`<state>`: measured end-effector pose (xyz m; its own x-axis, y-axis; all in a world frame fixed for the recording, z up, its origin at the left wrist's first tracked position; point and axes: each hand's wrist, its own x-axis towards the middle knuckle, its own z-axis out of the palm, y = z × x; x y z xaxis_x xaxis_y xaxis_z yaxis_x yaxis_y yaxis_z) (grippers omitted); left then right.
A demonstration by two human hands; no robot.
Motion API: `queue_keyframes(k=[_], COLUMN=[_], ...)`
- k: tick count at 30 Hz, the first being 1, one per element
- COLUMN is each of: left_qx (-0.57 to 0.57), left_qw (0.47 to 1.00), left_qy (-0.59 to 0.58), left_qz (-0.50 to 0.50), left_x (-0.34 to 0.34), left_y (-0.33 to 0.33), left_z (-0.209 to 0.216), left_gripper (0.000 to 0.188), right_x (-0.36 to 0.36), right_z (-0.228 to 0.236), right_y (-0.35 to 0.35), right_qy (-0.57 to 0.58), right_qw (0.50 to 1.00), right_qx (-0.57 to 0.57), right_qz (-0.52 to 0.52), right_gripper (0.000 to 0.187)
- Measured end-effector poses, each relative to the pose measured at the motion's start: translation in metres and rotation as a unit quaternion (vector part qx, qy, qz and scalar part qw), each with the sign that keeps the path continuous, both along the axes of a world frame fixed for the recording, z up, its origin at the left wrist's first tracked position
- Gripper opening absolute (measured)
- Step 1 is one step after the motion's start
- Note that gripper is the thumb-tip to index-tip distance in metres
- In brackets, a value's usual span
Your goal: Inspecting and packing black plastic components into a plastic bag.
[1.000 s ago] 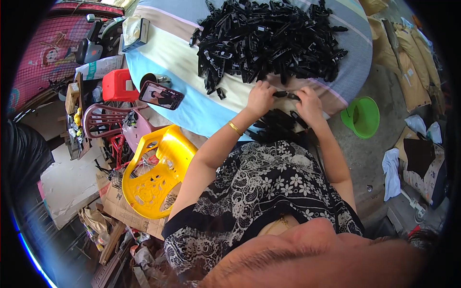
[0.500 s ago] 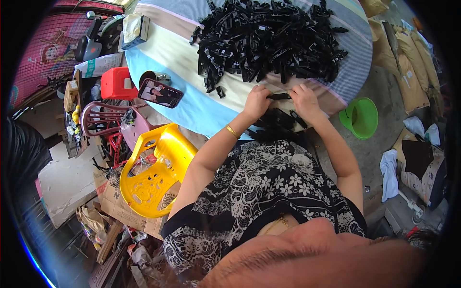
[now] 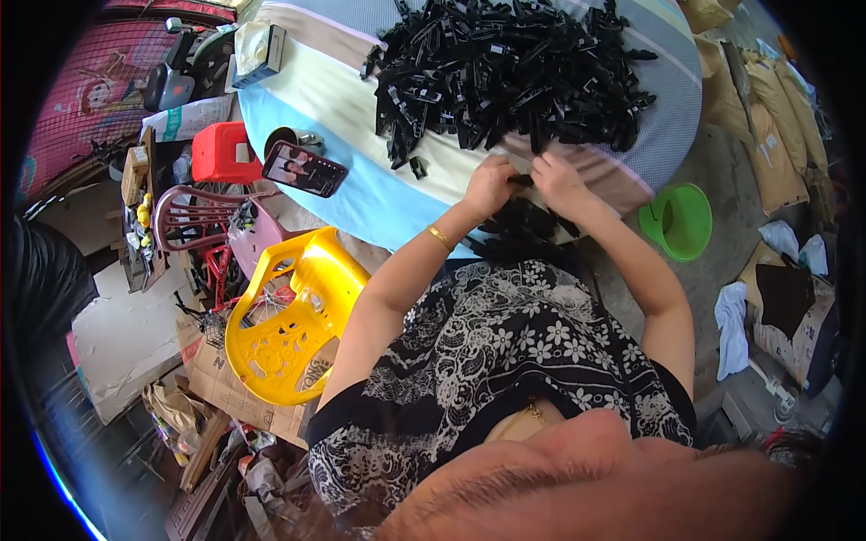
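Note:
At the near edge of a cloth-covered table, my left hand (image 3: 492, 184) is closed around a small black plastic piece (image 3: 520, 180). Close beside it, my right hand (image 3: 557, 182) pinches at the piece's other end, and the fingers hide most of it. Just beyond both hands lies a large heap of similar narrow black plastic parts (image 3: 510, 81). One loose black part (image 3: 418, 168) rests apart from the heap, left of my hands. Below my hands, at my lap, is a smaller pile of black parts (image 3: 523, 227), partly covered by my wrists.
A phone (image 3: 304, 169) with a lit screen leans by a metal cup at the table's left edge. A tissue box (image 3: 260, 59) sits farther back. Left of me stand a yellow plastic chair (image 3: 302, 325) and a red stool (image 3: 222, 153). On the right is a green bucket (image 3: 677, 222).
My hands have come closer together, the right one shifting left. The black piece, visible lengthwise between them before, is now mostly covered by the fingers.

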<state>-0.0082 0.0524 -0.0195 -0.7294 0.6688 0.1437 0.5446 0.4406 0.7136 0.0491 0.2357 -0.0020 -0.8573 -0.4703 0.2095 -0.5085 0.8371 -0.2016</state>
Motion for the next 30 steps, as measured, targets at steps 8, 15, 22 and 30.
queue_keyframes(k=[8,15,22,30], left_qx=[-0.079,-0.105,-0.207,-0.196], left_qw=[0.992,0.968,0.927,0.971], left_qy=[-0.039,0.216,0.293,0.087], left_qz=[-0.086,-0.072,-0.107,-0.101], left_x=[-0.005,-0.026,-0.025,-0.006], left_y=[-0.006,0.039,0.048,0.027], left_z=[0.016,0.021,0.026,0.012], left_gripper=[0.018,0.028,0.015,0.03], right_x=[-0.001,-0.061,-0.061,-0.012], right_z=[0.006,0.025,0.023,-0.013], right_y=[0.015,0.036,0.039,0.05], right_qy=[-0.107,0.073,0.036,-0.315], right_qw=[0.985,0.954,0.949,0.711], right_qx=[-0.123,-0.043,-0.029,-0.544], right_qz=[-0.061,-0.287,-0.313,-0.315], right_gripper=[0.019,0.025,0.02,0.022])
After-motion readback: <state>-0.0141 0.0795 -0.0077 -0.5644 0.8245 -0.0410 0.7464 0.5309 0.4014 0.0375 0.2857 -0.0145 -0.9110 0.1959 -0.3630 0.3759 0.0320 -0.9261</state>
